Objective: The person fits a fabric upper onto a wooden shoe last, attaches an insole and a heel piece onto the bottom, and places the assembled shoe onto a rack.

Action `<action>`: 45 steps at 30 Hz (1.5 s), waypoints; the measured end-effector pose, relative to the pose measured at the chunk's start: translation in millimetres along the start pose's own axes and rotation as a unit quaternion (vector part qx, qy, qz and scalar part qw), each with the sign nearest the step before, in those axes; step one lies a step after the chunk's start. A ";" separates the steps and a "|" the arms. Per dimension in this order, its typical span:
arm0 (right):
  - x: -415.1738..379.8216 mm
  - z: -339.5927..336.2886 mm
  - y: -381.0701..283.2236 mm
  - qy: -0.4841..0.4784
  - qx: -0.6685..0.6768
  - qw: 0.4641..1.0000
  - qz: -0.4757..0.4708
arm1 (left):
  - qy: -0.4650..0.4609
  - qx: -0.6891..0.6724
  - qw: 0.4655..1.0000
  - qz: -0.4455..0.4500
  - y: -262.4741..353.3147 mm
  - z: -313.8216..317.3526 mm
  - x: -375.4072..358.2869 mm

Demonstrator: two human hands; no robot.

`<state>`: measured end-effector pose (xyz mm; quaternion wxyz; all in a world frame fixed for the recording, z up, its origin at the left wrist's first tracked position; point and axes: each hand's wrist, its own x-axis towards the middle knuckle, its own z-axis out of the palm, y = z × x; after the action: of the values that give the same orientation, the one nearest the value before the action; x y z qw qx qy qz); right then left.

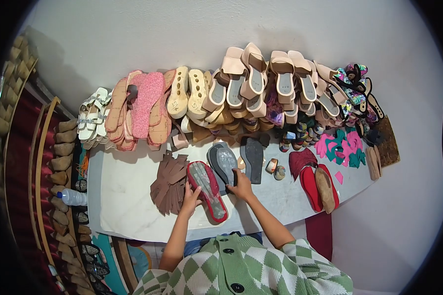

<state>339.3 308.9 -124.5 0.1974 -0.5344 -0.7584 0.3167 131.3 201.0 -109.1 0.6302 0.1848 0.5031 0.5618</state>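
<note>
My left hand [190, 198] grips a red-edged shoe bottom [206, 189], its grey underside turned up with shiny patches on it. Close beside it, my right hand [241, 187] has its fingers round the lower end of a dark grey shoe sole [223, 160]. Another dark sole [252, 160] lies flat on the table just right of that hand. To the left of the shoe bottom is a fanned pile of brown strips [168, 184]. A red shoe [310, 189] and a wooden shoe last [325, 187] rest further right.
Along the wall stand white sandals [94, 115], pink soles [149, 101], cream wedge soles [198, 91] and beige heeled sandals [256, 73]. Pink and green cut pieces [342, 145] lie right on the table [128, 206]. Wooden lasts [64, 150] fill racks left, near a water bottle [75, 197].
</note>
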 end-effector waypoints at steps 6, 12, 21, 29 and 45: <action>3.9 -12.3 11.1 -0.097 0.251 0.960 0.081 | -0.018 -0.003 1.000 -0.004 1.8 -1.7 3.2; -4.9 -32.4 22.7 -0.020 0.353 0.932 0.085 | -0.008 0.011 1.000 -0.008 2.5 -1.0 1.4; -15.1 -55.3 23.4 0.147 0.097 0.984 0.022 | -0.002 0.023 1.000 -0.014 12.2 7.3 -2.3; -28.6 -35.5 -24.7 0.070 0.275 0.959 -0.031 | -0.030 -0.010 0.999 -0.010 13.6 7.6 -1.8; -60.4 -35.6 -80.6 -0.070 0.145 0.982 -0.097 | -0.060 -0.091 0.993 -0.049 4.3 -2.9 0.0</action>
<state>327.9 243.6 -40.8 0.2492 -0.4005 -0.7648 0.4387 126.6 201.3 -106.9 0.6999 0.1350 0.4196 0.5620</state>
